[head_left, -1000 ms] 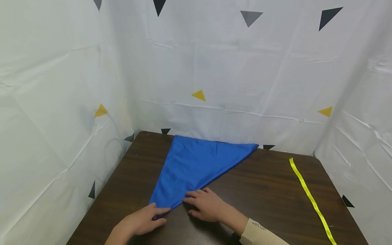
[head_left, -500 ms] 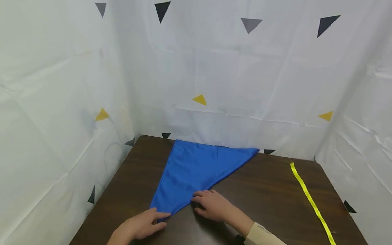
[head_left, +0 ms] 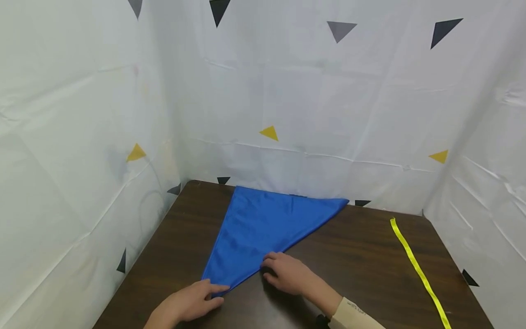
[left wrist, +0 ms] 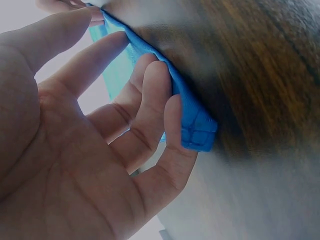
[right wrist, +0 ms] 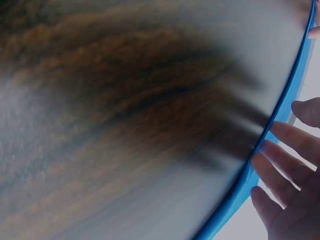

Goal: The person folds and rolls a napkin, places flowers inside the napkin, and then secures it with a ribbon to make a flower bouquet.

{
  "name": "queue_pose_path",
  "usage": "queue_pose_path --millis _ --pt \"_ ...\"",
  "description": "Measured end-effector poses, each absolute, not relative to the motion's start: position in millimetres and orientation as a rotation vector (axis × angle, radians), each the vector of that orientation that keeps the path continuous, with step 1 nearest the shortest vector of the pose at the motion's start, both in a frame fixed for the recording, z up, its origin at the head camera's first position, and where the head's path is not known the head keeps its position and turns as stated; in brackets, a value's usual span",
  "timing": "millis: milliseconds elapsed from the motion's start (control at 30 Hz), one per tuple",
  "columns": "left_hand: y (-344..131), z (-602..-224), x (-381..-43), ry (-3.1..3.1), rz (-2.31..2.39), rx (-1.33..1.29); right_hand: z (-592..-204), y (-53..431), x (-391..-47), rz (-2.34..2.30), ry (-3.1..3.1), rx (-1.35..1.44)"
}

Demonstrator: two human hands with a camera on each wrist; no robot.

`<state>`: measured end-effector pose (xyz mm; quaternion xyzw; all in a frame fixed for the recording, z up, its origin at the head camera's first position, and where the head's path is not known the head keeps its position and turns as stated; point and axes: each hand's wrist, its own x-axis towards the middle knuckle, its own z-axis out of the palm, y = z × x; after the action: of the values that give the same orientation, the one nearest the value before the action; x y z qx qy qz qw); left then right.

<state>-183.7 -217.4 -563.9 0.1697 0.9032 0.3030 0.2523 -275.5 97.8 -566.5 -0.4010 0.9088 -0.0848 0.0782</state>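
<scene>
A blue cloth [head_left: 263,228], folded into a triangle with a glossy surface, lies flat on the dark wooden table. My left hand [head_left: 186,299] rests on its near corner, index finger stretched along the folded edge. In the left wrist view, that hand's bent fingertips touch the cloth [left wrist: 192,117] beside the stitched corner. My right hand [head_left: 289,274] lies farther up the slanting near edge, its fingertips at the cloth's border. The right wrist view shows those spread fingers [right wrist: 285,155] along the edge, with no pinch around it.
A yellow ribbon [head_left: 412,260] runs lengthwise on the right side of the table [head_left: 349,256]. White sheets [head_left: 304,91] with grey, black and yellow triangles enclose the table at the back and both sides. The cloth's far edge reaches the back sheet.
My right hand has slid to the right and slightly away from me along the cloth's edge. The left hand has stayed at the near corner. The cloth looks the same.
</scene>
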Motion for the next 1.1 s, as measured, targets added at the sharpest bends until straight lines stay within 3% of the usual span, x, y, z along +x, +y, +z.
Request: queue_pose_path --millis 1100 --pt "-221.3 -557.6 -178.4 2.377 0.968 0.438 -570.7 139.9 -307.1 -0.141 3.026 -0.842"
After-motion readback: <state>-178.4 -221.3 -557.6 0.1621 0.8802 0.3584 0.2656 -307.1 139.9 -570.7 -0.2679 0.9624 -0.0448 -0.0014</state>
